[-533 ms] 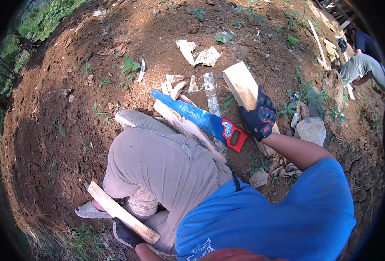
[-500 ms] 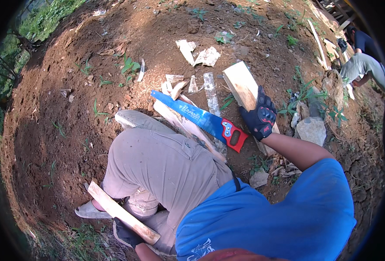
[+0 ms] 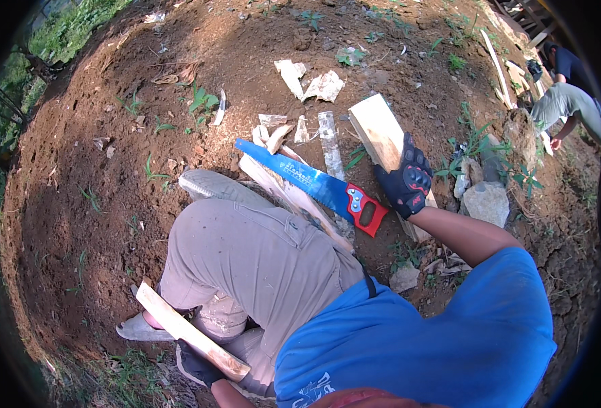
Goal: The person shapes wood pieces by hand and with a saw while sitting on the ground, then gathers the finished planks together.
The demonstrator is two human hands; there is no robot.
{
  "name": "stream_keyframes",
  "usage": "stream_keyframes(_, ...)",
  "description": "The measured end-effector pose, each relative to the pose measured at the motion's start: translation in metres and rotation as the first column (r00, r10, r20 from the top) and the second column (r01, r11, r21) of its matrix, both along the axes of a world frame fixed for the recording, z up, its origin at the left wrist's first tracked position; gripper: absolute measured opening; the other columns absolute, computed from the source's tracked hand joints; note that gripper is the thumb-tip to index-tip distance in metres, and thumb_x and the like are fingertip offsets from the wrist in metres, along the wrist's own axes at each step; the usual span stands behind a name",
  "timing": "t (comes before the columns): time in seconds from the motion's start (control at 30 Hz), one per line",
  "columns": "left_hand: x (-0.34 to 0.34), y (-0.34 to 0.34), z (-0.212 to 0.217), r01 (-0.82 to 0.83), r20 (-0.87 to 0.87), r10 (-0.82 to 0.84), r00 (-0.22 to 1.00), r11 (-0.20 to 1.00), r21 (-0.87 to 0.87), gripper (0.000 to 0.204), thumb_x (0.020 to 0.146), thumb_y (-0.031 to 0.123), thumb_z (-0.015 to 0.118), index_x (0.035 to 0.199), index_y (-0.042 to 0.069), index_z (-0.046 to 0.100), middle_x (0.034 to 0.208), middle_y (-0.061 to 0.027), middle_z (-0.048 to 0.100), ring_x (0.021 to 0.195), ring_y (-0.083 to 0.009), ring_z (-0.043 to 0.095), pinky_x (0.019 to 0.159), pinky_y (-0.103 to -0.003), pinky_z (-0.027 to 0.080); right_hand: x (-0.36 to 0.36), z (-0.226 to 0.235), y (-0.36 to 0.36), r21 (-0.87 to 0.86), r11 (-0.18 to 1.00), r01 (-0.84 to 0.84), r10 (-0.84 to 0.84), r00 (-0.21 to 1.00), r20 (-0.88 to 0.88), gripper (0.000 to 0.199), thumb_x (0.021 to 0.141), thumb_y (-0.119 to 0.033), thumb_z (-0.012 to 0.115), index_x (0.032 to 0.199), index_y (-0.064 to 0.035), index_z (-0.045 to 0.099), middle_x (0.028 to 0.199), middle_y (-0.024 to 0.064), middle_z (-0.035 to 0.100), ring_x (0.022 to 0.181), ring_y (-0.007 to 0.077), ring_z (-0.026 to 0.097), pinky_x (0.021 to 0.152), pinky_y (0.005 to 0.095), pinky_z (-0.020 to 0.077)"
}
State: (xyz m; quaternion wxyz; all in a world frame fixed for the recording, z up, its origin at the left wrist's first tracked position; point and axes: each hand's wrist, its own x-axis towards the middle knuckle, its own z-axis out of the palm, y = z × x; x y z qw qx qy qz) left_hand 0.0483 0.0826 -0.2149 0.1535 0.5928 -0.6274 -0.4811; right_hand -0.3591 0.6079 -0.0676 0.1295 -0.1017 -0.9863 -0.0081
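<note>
Gloved hands on timber, bare soil
Right hand (image 3: 409, 182) grips pale thick wooden plank (image 3: 376, 129); left hand (image 3: 198, 364) clasps narrow light wooden batten (image 3: 188, 332); blue-bladed, red-handled handsaw (image 3: 314, 185) lies between

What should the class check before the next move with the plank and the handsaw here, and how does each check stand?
1. Right hand grips the pale plank: ok.
2. Handsaw lies in neither hand, across a split board: ok.
3. Left hand free to take the saw: not ok, it holds a wooden slat.
4. Both hands gloved: ok.
5. Plank sits steady on the soil: cannot tell.
</note>
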Motion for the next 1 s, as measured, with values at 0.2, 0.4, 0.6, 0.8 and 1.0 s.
stream_keyframes(0.2,-0.005,0.005,0.01,0.037,0.04,-0.035,0.999,0.998,-0.051,0.061,0.111,0.051,0.058,0.12,-0.007,0.075,0.105,-0.014,0.077,0.089,-0.023,0.07,0.085,-0.04,0.057,0.0,0.002,-0.001,-0.003,1.0,0.003,-0.003,1.0,0.0,0.105,0.082,-0.045,0.084,0.165,-0.0044,0.033,0.135,0.0257,0.061,0.123,0.0425,0.062,0.105,0.054,0.0488)
stream_keyframes(0.4,-0.004,0.005,0.011,0.007,0.022,-0.006,1.0,1.0,-0.02,0.063,0.109,0.052,0.06,0.121,-0.007,0.075,0.109,-0.0148,0.077,0.094,-0.0239,0.07,0.088,-0.041,0.057,0.001,0.0,-0.001,0.018,0.999,0.027,-0.027,1.0,0.015,0.106,0.082,-0.046,0.083,0.166,-0.0058,0.032,0.139,0.0256,0.06,0.126,0.0427,0.06,0.108,0.0539,0.0474)
stream_keyframes(0.6,0.005,0.002,0.006,0.007,0.053,-0.006,0.999,0.999,-0.031,0.068,0.104,0.056,0.066,0.118,-0.01,0.075,0.109,-0.0196,0.077,0.094,-0.0288,0.069,0.089,-0.044,0.055,0.005,0.004,-0.007,-0.022,0.997,0.068,-0.067,0.997,0.049,0.106,0.083,-0.049,0.081,0.167,-0.0065,0.031,0.142,0.0259,0.058,0.131,0.0427,0.059,0.111,0.0532,0.0463)
stream_keyframes(0.8,-0.016,0.01,0.019,0.046,0.228,-0.028,0.973,0.996,-0.071,0.07,0.106,0.06,0.058,0.107,-0.008,0.076,0.097,-0.0156,0.077,0.087,-0.0279,0.068,0.086,-0.044,0.054,0.003,0.009,-0.002,-0.07,0.996,0.06,-0.062,0.998,-0.029,0.101,0.089,-0.064,0.074,0.165,-0.0093,0.038,0.144,0.0256,0.06,0.132,0.0433,0.059,0.111,0.0547,0.046)
stream_keyframes(1.0,-0.022,0.014,0.048,0.122,0.416,-0.073,0.907,0.988,-0.092,0.067,0.104,0.06,0.053,0.11,0.0,0.081,0.109,-0.0235,0.079,0.103,-0.0417,0.074,0.094,-0.051,0.053,-0.01,-0.011,0.008,-0.078,0.996,0.044,-0.047,0.998,-0.045,0.065,0.108,-0.05,0.051,0.165,-0.0193,0.042,0.149,0.0241,0.061,0.132,0.0431,0.061,0.111,0.054,0.0474)
